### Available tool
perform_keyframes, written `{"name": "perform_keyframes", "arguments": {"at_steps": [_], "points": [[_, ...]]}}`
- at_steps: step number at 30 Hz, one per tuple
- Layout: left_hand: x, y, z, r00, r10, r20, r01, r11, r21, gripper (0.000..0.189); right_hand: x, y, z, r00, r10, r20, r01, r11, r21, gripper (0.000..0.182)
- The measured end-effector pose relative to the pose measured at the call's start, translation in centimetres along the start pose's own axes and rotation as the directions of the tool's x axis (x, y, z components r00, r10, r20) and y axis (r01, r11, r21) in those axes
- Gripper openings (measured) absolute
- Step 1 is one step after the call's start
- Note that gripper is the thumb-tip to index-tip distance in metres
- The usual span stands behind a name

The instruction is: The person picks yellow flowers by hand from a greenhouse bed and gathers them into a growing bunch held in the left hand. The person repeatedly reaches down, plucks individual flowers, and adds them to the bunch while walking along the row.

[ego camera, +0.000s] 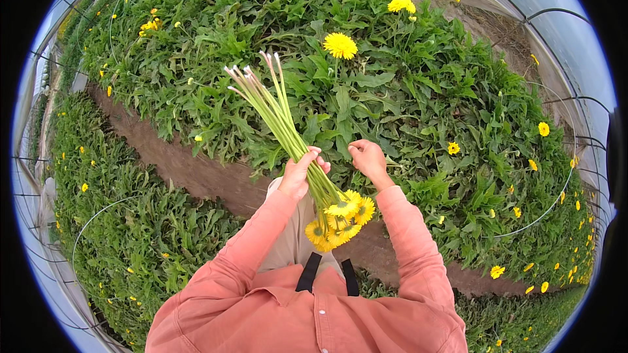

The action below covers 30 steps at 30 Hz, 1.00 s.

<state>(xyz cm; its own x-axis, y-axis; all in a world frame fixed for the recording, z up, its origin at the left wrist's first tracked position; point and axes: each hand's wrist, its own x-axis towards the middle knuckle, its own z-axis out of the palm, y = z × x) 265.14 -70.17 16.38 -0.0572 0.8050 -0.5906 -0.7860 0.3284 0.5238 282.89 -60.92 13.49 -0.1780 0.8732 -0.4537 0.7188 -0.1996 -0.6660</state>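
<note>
My left hand (299,174) is closed round the long green stems of a bunch of yellow gerbera daisies (338,220). The flower heads hang down towards my body, and the pale pinkish stem ends point up and away to the left. To the right of the stems, my right hand (365,157) is held apart from the bunch with its fingers curled; whether something thin is between the fingertips cannot be told. Beyond both hands a large yellow gerbera (340,45) stands upright among the leaves.
Dense leafy beds (221,49) lie ahead and at the lower left (162,235), with a bare soil path (196,169) between them. Thin wire hoops (530,229) arch at the sides. Plastic sheeting on a metal frame (554,14) encloses the beds.
</note>
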Motion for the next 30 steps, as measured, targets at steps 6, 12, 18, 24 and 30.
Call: {"name": "perform_keyframes", "arguments": {"at_steps": [6, 12, 18, 24, 30], "points": [[6.4, -0.7, 1.4, 0.997, 0.071, -0.039, -0.075, 0.989, -0.127, 0.010, 4.1, -1.6, -0.5, 0.943, -0.304, -0.133, 0.218, 0.870, -0.442, 0.028], [13.9, -1.6, 2.2, 0.973, 0.098, -0.207, -0.130, 0.981, -0.146, 0.016, 12.8, -4.6, 1.4, 0.748, -0.663, -0.015, 0.477, 0.554, -0.682, 0.004], [17.1, -0.7, 2.7, 0.921, 0.079, -0.381, -0.107, 0.993, -0.054, 0.015, 23.0, -7.5, 2.7, 0.411, -0.871, 0.268, 0.554, 0.006, -0.832, 0.025], [19.5, 0.7, 3.2, 0.899, 0.029, -0.438, -0.076, 0.993, -0.089, 0.018, 31.4, -8.1, 2.0, 0.836, -0.460, 0.300, 0.359, 0.044, -0.932, 0.014], [21.3, 1.3, 3.6, 0.885, -0.001, -0.465, -0.055, 0.993, -0.107, 0.018, 35.1, -0.7, 7.9, 0.954, -0.020, 0.301, 0.293, 0.287, -0.912, 0.020]]}}
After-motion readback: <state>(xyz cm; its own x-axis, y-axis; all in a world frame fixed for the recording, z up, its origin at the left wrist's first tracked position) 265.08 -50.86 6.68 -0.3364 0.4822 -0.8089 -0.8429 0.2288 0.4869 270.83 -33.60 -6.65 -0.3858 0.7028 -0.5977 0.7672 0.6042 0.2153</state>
